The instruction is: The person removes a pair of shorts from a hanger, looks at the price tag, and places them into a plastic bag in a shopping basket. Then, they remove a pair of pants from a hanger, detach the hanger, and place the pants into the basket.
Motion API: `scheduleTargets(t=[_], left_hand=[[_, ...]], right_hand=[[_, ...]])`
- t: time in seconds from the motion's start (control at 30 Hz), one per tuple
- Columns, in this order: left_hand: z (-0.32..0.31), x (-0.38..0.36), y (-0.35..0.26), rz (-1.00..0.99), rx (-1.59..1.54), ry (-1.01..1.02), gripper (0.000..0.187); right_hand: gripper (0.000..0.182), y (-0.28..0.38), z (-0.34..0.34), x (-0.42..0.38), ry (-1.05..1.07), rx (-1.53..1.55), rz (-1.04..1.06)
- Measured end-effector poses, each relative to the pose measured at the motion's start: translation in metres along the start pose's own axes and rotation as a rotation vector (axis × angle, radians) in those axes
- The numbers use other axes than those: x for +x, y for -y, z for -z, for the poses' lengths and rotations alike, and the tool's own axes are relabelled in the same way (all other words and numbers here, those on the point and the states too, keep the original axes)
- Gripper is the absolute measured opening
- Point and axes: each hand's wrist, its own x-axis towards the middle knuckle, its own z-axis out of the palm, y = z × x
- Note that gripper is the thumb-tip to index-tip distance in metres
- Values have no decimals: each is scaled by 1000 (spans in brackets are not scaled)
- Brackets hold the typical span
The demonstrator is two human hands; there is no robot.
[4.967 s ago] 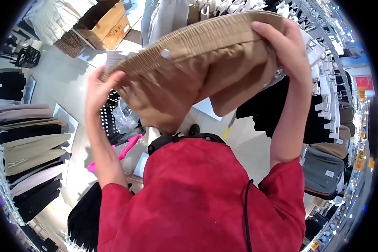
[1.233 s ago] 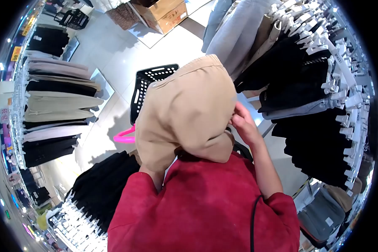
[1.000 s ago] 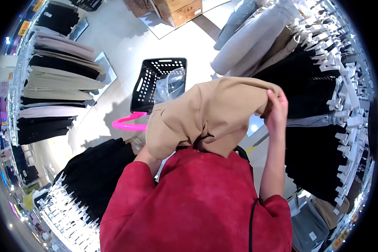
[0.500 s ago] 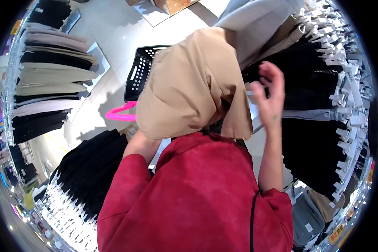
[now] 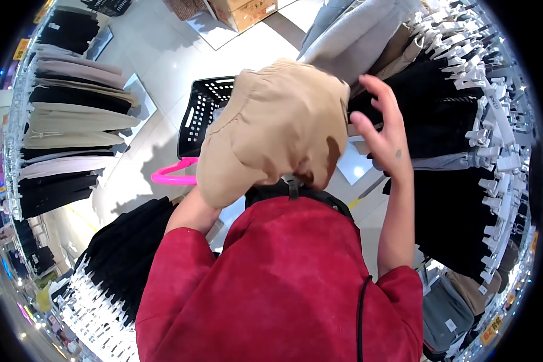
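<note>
A tan garment [image 5: 271, 120] with a gathered edge, like an elastic waistband, hangs bunched up in front of my chest. My left forearm [image 5: 193, 211] runs up beneath it, and the cloth hides that hand and its fingers. To the right of the garment, my right hand [image 5: 385, 130] is raised with fingers curved and apart, holding nothing. A small gap lies between its fingertips and the cloth. Behind the garment, partly covered, is a black perforated shopping basket [image 5: 190, 123] with a pink handle [image 5: 174, 175].
Racks of clothes on white hangers stand close on both sides: black garments [image 5: 455, 211] at the right, a black row [image 5: 130, 250] at the lower left, pale and dark trousers [image 5: 78, 117] further left. Grey garments [image 5: 350, 45] hang ahead. A cardboard box [image 5: 241, 13] sits beyond.
The tan garment has turned and bunched up, its lower right flap drawn in and its gathered edge now showing. My right hand stays apart from it, with its fingers shifted slightly left.
</note>
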Motion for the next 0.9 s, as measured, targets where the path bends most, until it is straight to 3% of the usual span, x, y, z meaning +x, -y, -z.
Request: scheduleTargets(t=[0.07, 0.13, 0.2, 0.27, 0.33, 0.47, 0.53, 0.6, 0.73, 0.83, 0.9], left_hand=[[-20, -11, -24, -68, -49, 146, 42], [-42, -20, -43, -122, -88, 290, 42], [-59, -28, -54, -150, -120, 394, 42], [-67, -34, -58, -153, -150, 464, 42], [-70, -38, -57, -146, -180, 500, 42], [-74, -42, -48, -151, -185, 470, 43], [-78, -39, -41, -179, -155, 403, 45], [-81, -31, -35, -151, -187, 372, 47], [-78, 1, -14, 85, -377, 320, 50], [-42, 14, 13, 411, -640, 291, 52], [-19, 11, 27, 616, -795, 295, 53]], right_hand=[[60, -9, -1, 19, 113, 69, -66], [64, -46, -21, 29, 313, 331, -291], [65, -76, -32, 31, 618, 613, -476], [55, -88, -38, 27, 923, 731, -473], [51, -73, -41, 20, 1043, 752, -511], [29, -81, -50, 14, 1172, 456, -536], [28, -63, -35, 16, 858, 489, -568], [27, -55, -11, 21, 436, 805, -501], [22, -16, 46, 39, 199, 880, -373], [20, 15, 63, 41, 10, 1014, -408], [21, 29, 68, 43, -183, 1158, -565]])
